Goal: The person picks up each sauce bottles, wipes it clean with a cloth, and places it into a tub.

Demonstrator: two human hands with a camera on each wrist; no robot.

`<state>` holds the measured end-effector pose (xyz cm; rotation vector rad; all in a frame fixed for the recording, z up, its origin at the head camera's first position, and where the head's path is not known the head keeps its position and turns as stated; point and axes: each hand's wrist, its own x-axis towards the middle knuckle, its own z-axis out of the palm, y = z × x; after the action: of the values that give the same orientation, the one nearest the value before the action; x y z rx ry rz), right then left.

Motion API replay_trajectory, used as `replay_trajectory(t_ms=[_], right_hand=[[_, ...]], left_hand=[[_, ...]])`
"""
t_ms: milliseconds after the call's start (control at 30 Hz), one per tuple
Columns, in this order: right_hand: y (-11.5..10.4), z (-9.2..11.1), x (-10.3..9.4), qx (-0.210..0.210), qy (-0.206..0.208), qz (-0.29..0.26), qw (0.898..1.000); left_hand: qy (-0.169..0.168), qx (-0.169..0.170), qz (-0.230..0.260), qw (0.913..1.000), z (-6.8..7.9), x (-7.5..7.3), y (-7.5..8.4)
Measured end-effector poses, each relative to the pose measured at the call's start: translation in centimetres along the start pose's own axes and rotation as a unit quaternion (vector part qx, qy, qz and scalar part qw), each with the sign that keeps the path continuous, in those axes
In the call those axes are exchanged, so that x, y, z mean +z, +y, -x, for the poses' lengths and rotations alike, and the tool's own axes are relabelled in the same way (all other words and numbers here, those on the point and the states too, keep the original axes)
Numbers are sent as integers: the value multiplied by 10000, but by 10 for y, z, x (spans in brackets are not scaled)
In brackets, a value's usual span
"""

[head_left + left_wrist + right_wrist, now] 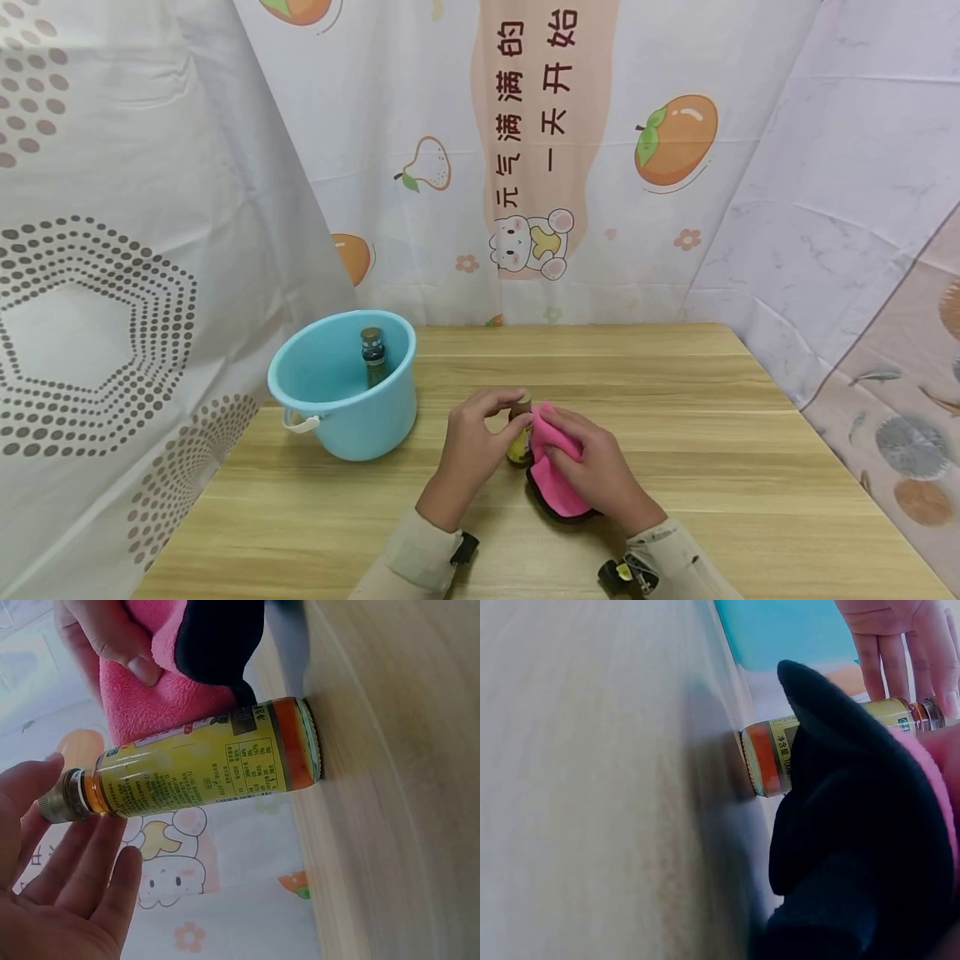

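Observation:
A small glass bottle with a yellow label, orange contents and a metal cap stands upright on the wooden table. My left hand holds it by the neck, thumb and fingers around the part just below the cap. On the bottle's other side, my right hand grips a cloth, pink on one face and black on the other. The cloth lies against the bottle's label side, and its black edge hangs down near the tabletop. In the right wrist view the cloth hides much of the bottle.
To the left stands a light blue bucket with a white handle grip. Inside it leans a dark bottle with a gold-coloured cap. Printed curtains hang behind the wooden table and along both sides.

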<state>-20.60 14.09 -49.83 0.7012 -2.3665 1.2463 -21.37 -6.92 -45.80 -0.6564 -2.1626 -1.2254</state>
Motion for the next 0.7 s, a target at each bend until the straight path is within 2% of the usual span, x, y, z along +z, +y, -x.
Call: replay_trajectory(t_ms=[200,467,700], right_hand=[[1,0,1,124,-84,166,9997],[0,1,1,488,-316,155,9982],[0,2,1,753,-502,258,9956]], left_hand=[[78,-119,-213,9997,1,0,0],[30,-364,-368,9987,1,1,1],[138,-207,-558,9981,2,1,1]])
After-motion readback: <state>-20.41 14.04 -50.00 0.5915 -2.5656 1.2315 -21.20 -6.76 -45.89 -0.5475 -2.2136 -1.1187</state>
